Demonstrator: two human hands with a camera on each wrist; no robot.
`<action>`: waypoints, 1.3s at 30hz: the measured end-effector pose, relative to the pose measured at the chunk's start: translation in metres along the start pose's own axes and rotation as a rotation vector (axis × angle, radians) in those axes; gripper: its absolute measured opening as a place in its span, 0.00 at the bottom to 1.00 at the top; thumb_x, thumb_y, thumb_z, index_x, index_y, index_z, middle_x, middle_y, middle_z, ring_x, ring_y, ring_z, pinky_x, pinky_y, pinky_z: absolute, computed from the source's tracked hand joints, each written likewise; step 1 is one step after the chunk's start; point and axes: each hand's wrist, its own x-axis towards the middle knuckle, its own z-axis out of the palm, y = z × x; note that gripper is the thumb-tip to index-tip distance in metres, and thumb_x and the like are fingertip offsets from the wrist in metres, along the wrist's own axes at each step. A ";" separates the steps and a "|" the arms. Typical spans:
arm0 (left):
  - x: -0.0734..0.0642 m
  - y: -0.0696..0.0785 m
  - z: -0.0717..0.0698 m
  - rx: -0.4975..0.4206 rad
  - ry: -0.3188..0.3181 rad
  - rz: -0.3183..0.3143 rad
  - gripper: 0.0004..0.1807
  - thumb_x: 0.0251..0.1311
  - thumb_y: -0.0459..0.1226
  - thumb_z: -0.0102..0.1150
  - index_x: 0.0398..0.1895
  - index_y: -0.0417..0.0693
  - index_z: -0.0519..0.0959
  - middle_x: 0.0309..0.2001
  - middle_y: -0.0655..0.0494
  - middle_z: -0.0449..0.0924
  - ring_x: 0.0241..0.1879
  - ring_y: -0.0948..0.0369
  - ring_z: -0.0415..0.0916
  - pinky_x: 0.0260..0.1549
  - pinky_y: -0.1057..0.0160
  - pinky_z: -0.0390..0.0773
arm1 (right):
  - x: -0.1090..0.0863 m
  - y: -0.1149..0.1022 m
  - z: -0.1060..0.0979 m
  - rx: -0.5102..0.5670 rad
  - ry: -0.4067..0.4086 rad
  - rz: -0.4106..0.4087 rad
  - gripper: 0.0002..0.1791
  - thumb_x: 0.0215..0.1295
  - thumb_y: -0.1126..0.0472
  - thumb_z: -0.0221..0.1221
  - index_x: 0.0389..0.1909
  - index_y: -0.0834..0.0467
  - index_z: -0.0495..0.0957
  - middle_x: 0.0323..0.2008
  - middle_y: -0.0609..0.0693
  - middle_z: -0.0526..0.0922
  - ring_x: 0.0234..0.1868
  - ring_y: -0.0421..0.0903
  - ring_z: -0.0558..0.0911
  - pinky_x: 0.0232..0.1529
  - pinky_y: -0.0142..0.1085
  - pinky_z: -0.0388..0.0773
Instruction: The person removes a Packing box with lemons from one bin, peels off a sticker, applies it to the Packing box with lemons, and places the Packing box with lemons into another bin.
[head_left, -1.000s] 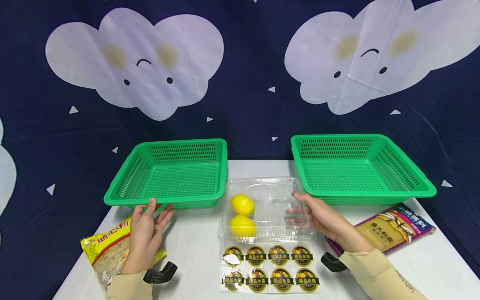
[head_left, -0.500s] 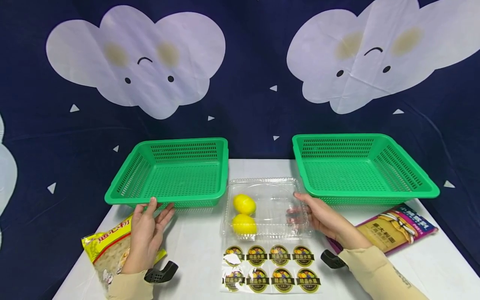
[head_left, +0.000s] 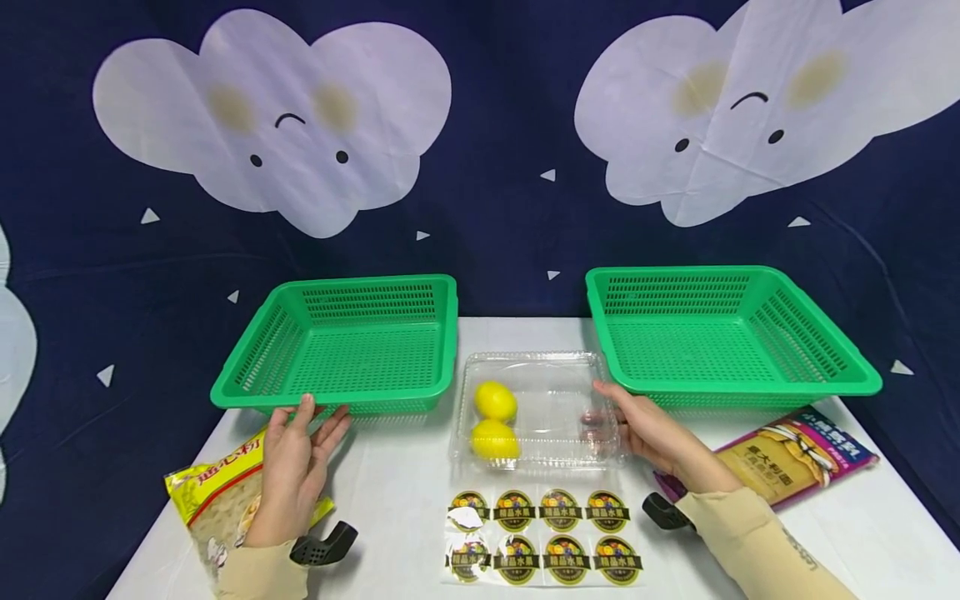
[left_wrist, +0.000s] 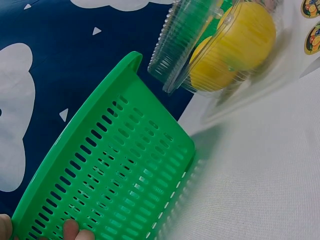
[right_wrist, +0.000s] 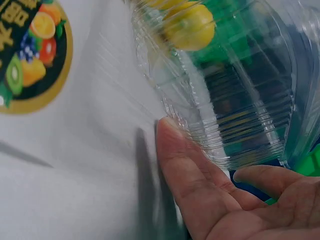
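My right hand (head_left: pixel 656 433) holds a clear plastic clamshell container (head_left: pixel 555 408) by its right side, thumb at the side edge and fingers under the base. Two lemons (head_left: pixel 495 402) lie at the container's left end, seen through the plastic. In the right wrist view, the fingertips (right_wrist: pixel 172 135) press against its ridged underside, which is raised and tilted over the white table. At the front rim of the left green basket (head_left: pixel 367 367) is my left hand (head_left: pixel 288 471). Its thumb is over the rim, with the fingers (left_wrist: pixel 72 230) on the outer slotted wall.
A second green basket (head_left: pixel 675 342) stands at the back right. A sheet of round fruit stickers (head_left: pixel 540 533) lies front centre. One yellow food packet (head_left: pixel 225 483) is by my left forearm, and a purple pasta packet (head_left: pixel 780 458) by my right.
The container with its lemons has shifted slightly right and away from me in my right hand, uncovering more of the gap before the sticker sheet. My left hand stays at the basket rim.
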 end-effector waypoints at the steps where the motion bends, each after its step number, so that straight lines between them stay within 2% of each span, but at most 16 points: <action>1: 0.000 0.000 0.000 -0.003 0.001 -0.001 0.15 0.80 0.48 0.52 0.59 0.52 0.68 0.50 0.54 0.71 0.48 0.59 0.90 0.52 0.61 0.90 | 0.000 0.000 0.000 -0.008 0.013 0.005 0.46 0.83 0.39 0.50 0.82 0.68 0.47 0.46 0.51 0.88 0.35 0.40 0.90 0.42 0.37 0.92; 7: 0.001 0.000 0.001 0.003 0.000 -0.001 0.14 0.80 0.48 0.51 0.59 0.52 0.68 0.51 0.54 0.70 0.47 0.59 0.90 0.53 0.61 0.90 | 0.000 -0.001 0.001 -0.130 0.123 0.025 0.49 0.80 0.35 0.52 0.79 0.74 0.55 0.47 0.52 0.86 0.39 0.38 0.88 0.43 0.33 0.88; 11: 0.001 0.000 0.001 0.007 0.003 -0.002 0.14 0.81 0.48 0.51 0.58 0.53 0.68 0.52 0.54 0.69 0.48 0.59 0.90 0.55 0.60 0.89 | 0.001 -0.002 0.002 -0.236 0.203 0.039 0.44 0.79 0.34 0.53 0.71 0.71 0.66 0.28 0.44 0.75 0.33 0.38 0.78 0.37 0.32 0.82; 13: 0.001 0.000 0.001 0.007 0.006 -0.003 0.14 0.81 0.48 0.50 0.59 0.53 0.68 0.52 0.54 0.68 0.48 0.60 0.90 0.56 0.59 0.88 | 0.001 -0.002 0.002 -0.271 0.230 0.047 0.40 0.79 0.34 0.54 0.67 0.68 0.68 0.24 0.43 0.66 0.30 0.40 0.73 0.34 0.33 0.78; 14: 0.002 0.000 0.001 0.005 0.007 -0.004 0.14 0.81 0.48 0.50 0.60 0.53 0.68 0.53 0.54 0.68 0.47 0.60 0.90 0.57 0.59 0.87 | 0.002 -0.001 0.003 -0.281 0.236 0.047 0.39 0.79 0.34 0.54 0.65 0.67 0.68 0.24 0.43 0.63 0.30 0.40 0.70 0.34 0.33 0.77; 20: 0.002 -0.001 0.000 0.006 0.003 0.002 0.14 0.81 0.48 0.51 0.59 0.52 0.68 0.52 0.53 0.69 0.47 0.60 0.90 0.54 0.60 0.89 | 0.002 0.000 0.002 -0.302 0.247 0.044 0.39 0.78 0.33 0.54 0.66 0.66 0.67 0.26 0.45 0.61 0.31 0.41 0.68 0.35 0.35 0.76; 21: 0.002 -0.001 0.000 0.011 0.001 0.006 0.14 0.81 0.48 0.51 0.59 0.52 0.68 0.51 0.53 0.70 0.47 0.60 0.90 0.53 0.61 0.89 | 0.002 0.000 0.002 -0.303 0.244 0.043 0.40 0.79 0.33 0.54 0.68 0.66 0.67 0.27 0.46 0.62 0.31 0.42 0.68 0.36 0.35 0.76; 23: 0.002 -0.002 0.000 0.027 -0.002 0.014 0.15 0.80 0.48 0.52 0.58 0.51 0.68 0.50 0.54 0.72 0.48 0.60 0.90 0.51 0.62 0.90 | 0.001 -0.001 0.002 -0.324 0.238 0.036 0.44 0.79 0.33 0.52 0.73 0.69 0.66 0.33 0.55 0.74 0.36 0.43 0.74 0.40 0.35 0.80; 25: 0.001 -0.001 -0.001 0.042 -0.009 0.016 0.15 0.80 0.49 0.52 0.58 0.51 0.68 0.49 0.56 0.75 0.49 0.60 0.89 0.51 0.63 0.90 | 0.000 -0.002 0.001 -0.344 0.223 0.027 0.49 0.81 0.33 0.50 0.79 0.72 0.60 0.52 0.69 0.80 0.45 0.48 0.81 0.46 0.37 0.84; 27: 0.000 0.000 -0.003 0.089 -0.012 0.015 0.15 0.80 0.50 0.53 0.58 0.53 0.69 0.49 0.58 0.76 0.51 0.62 0.87 0.51 0.64 0.90 | -0.003 -0.004 0.000 -0.361 0.202 0.009 0.51 0.82 0.33 0.48 0.81 0.74 0.54 0.72 0.76 0.70 0.56 0.55 0.84 0.53 0.40 0.86; 28: 0.000 0.000 -0.004 0.111 -0.012 0.011 0.15 0.80 0.51 0.53 0.58 0.53 0.69 0.49 0.59 0.77 0.51 0.62 0.86 0.50 0.65 0.90 | -0.004 -0.004 0.000 -0.372 0.194 0.001 0.51 0.83 0.34 0.47 0.82 0.75 0.52 0.77 0.76 0.64 0.60 0.58 0.84 0.56 0.41 0.87; 31: -0.001 0.003 -0.007 0.192 -0.023 -0.011 0.16 0.80 0.54 0.51 0.55 0.54 0.67 0.49 0.60 0.77 0.50 0.63 0.83 0.49 0.66 0.89 | -0.008 -0.006 -0.001 -0.383 0.175 -0.013 0.51 0.84 0.35 0.45 0.81 0.77 0.48 0.76 0.78 0.63 0.65 0.65 0.82 0.60 0.44 0.87; 33: -0.002 0.005 -0.008 0.226 -0.029 -0.030 0.17 0.80 0.55 0.50 0.53 0.54 0.66 0.49 0.60 0.77 0.48 0.63 0.82 0.48 0.65 0.89 | -0.012 -0.007 -0.003 -0.397 0.179 -0.017 0.51 0.85 0.36 0.45 0.79 0.80 0.49 0.74 0.79 0.67 0.65 0.65 0.82 0.60 0.45 0.87; 36: -0.006 0.008 -0.010 0.282 -0.066 -0.055 0.19 0.81 0.57 0.48 0.52 0.53 0.64 0.49 0.60 0.76 0.47 0.65 0.82 0.49 0.64 0.89 | -0.019 -0.007 -0.004 -0.417 0.187 -0.024 0.50 0.86 0.37 0.44 0.77 0.83 0.52 0.69 0.79 0.72 0.63 0.63 0.84 0.59 0.45 0.88; 39: -0.011 0.011 -0.011 0.341 -0.109 -0.082 0.19 0.81 0.58 0.46 0.56 0.56 0.64 0.50 0.60 0.74 0.49 0.65 0.82 0.51 0.64 0.88 | -0.027 -0.007 -0.004 -0.417 0.179 -0.037 0.47 0.86 0.40 0.46 0.76 0.82 0.55 0.67 0.78 0.76 0.58 0.58 0.87 0.56 0.43 0.90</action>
